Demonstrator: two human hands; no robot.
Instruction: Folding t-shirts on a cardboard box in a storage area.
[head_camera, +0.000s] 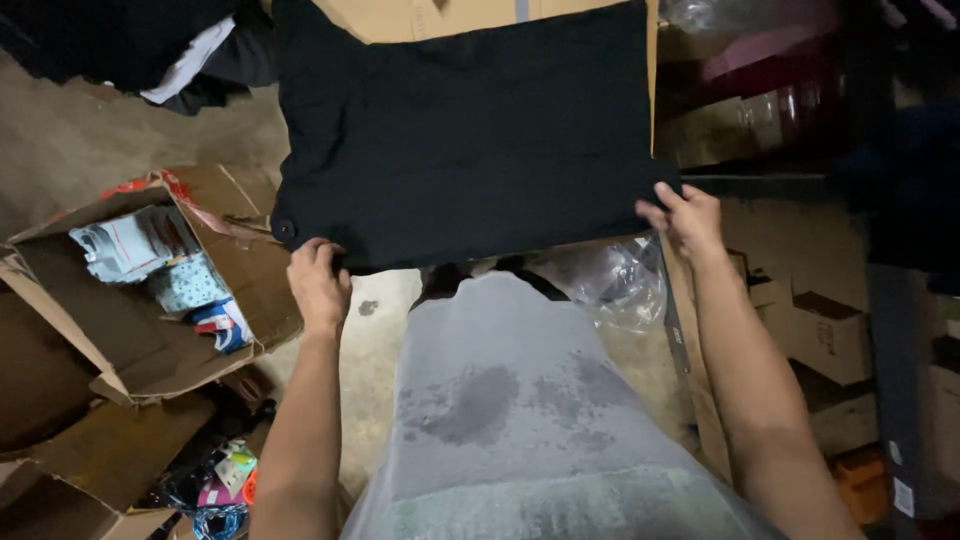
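Both hands pinch the black garment (465, 135) by its near edge: left hand (318, 282), right hand (688, 220). Keeping that edge taut and level above the open box (140, 350) should hold the cloth flat.

The black garment (465, 140) is matt woven cloth, smooth and flat. The box (130, 330) beside it is rough brown cardboard with torn edges. The bag (610, 280) is glossy, crinkled clear plastic. The floor (70, 140) looks like dull, stained concrete.
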